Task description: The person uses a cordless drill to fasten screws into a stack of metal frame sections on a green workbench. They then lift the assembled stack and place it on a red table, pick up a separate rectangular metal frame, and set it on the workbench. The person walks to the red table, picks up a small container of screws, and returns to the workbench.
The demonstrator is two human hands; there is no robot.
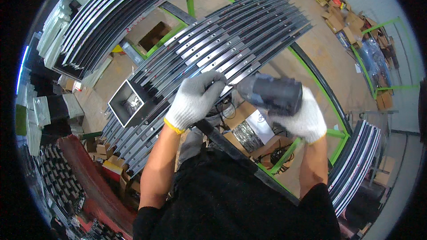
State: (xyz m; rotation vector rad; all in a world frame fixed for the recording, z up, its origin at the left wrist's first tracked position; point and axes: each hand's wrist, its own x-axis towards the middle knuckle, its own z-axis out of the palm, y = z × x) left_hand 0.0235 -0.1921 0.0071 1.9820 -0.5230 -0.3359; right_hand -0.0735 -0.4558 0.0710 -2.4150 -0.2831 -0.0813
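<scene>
Rails: a stack of long grey metal rails (pixel 222 49) is lying side by side on a green frame (pixel 307 69); about ten are showing, I cannot count them exactly.
Metal box: one open square box (pixel 129 102) is sitting at the left end of the rails.
Arms: both bare forearms are coming up from the lower edge, bent toward the rails.
Power tool: one dark tool (pixel 271 93) is pointing its nose at the near rail.
Right hand (pixel 307 120): white-gloved, it is closing around the tool body.
Left hand (pixel 195 100): white-gloved, fingers are curling and touching the near rail beside the tool nose.
</scene>
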